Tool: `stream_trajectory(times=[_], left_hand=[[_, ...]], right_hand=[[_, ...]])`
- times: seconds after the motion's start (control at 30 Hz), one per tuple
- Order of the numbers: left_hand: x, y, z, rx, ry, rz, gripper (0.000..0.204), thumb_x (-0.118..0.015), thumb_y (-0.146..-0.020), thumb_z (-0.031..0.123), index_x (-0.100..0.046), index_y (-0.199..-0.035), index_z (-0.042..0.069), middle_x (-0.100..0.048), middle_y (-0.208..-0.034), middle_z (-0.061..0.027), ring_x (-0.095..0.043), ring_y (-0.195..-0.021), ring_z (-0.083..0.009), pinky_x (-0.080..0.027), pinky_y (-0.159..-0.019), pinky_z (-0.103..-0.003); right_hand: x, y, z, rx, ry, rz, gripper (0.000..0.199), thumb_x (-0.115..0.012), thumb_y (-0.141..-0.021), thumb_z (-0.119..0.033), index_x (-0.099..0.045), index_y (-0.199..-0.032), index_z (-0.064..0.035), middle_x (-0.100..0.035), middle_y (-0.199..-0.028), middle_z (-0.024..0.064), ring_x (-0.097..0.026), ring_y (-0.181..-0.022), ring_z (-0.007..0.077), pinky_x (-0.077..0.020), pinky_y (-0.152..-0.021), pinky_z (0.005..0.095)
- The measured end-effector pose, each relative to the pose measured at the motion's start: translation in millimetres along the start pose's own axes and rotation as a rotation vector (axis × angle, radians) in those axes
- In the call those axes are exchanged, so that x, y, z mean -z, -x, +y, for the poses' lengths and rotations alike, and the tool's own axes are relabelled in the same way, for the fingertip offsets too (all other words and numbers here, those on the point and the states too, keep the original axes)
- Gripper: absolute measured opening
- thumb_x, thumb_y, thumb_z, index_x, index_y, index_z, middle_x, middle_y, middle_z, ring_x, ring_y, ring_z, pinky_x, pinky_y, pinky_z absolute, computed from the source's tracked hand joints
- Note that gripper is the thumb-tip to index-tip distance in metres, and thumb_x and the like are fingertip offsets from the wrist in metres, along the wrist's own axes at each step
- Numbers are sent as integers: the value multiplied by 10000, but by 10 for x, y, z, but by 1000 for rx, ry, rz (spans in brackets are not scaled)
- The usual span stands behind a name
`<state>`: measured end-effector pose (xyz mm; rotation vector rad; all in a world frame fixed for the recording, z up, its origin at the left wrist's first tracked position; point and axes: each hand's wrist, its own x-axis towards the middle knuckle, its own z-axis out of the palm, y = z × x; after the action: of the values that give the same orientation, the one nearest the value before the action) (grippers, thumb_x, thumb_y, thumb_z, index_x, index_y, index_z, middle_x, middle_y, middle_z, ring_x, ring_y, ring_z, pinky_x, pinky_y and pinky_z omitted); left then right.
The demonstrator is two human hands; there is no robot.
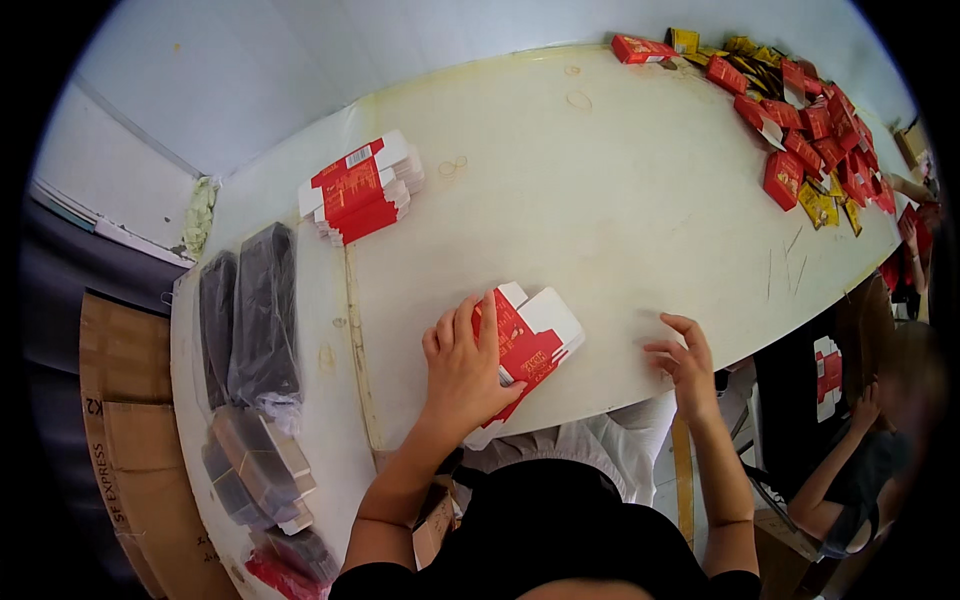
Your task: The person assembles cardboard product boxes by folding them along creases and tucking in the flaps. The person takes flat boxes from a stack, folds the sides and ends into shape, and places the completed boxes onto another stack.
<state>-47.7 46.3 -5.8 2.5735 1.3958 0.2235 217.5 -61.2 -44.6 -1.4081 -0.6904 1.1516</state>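
Observation:
My left hand point(465, 365) grips a small stack of flat, unfolded red and white cartons point(535, 345) near the table's front edge. Its fingers lie over the far left side of the stack, and the thumb presses on the near side. To the right of the stack, apart from it, my right hand point(685, 365) hovers near the table edge. Its fingers are loosely bent and spread, with nothing between them. A second pile of flat red and white cartons point(355, 195) lies farther back on the left.
Red boxes point(783, 180) and yellow sachets point(818, 205) are heaped at the far right. Dark plastic-wrapped bundles point(265, 310) and banded packs point(255, 465) line the table's left side. Rubber bands point(578, 99) lie toward the back. Another person point(850, 470) sits at the right.

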Motion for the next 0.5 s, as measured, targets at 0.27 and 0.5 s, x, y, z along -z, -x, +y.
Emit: stream_trajectory(times=[0.27, 0.5], left_hand=[[-53, 63, 126, -73, -37, 149, 972, -804, -589, 300, -312, -1362, -24, -344, -1336, -232, -328, -1234, -367, -260, -990, -534], [-126, 130, 185, -63, 62, 248, 1057, -833, -539, 332, -294, -1367, -44, -350, -1300, -226, -358, -1201, -365, -272, -975, -534]], right_hand=[[-898, -261, -105, 644, 975, -12, 395, -681, -764, -131, -579, -1114, 22, -532, -1092, 172, -511, -973, 307, -448, -813, 388], [-945, -91, -179, 362, 471, -95, 205, -646, -791, -41, -578, -969, 35, -592, -864, 128, -587, -643, 188, -459, -527, 285]])
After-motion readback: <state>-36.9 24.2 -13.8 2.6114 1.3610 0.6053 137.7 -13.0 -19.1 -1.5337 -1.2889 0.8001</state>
